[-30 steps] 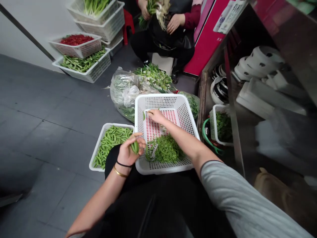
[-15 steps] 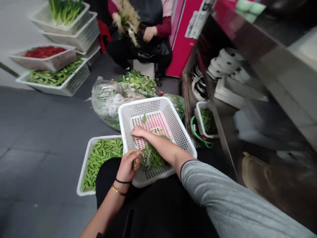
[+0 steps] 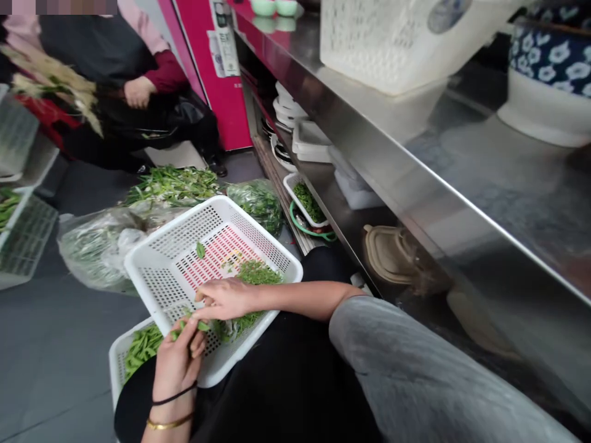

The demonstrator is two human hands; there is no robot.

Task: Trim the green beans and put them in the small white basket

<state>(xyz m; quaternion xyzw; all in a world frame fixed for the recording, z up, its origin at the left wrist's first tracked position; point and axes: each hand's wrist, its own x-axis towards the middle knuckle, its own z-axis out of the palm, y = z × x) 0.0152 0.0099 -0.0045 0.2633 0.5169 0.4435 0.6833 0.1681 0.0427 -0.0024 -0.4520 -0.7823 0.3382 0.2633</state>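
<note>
A white perforated basket [image 3: 161, 258] rests tilted across my lap, with a heap of thin green trimmings [image 3: 258, 274] and a single leaf [image 3: 200, 249] inside. Over its near left corner, my left hand [image 3: 181, 351] is closed around a few green pea pods [image 3: 184, 324]. My right hand [image 3: 228, 298] reaches across the basket and meets it there, thumb and finger pinched at the end of a pod. Below on the left, partly behind my knee, sits another white basket [image 3: 117, 357] filled with pea pods [image 3: 144, 349].
Beyond the basket lie a clear bag of greens [image 3: 96, 249], loose greens [image 3: 178, 184] and another bag [image 3: 258, 206]. A seated co-worker [image 3: 138, 92] holds a rooty bunch. A steel counter [image 3: 415, 178] runs along my right, and stacked crates [image 3: 28, 234] stand left.
My view has swung to the right, bringing more of the counter in. My right hand has come back from the basket's middle to my left hand, at the pods.
</note>
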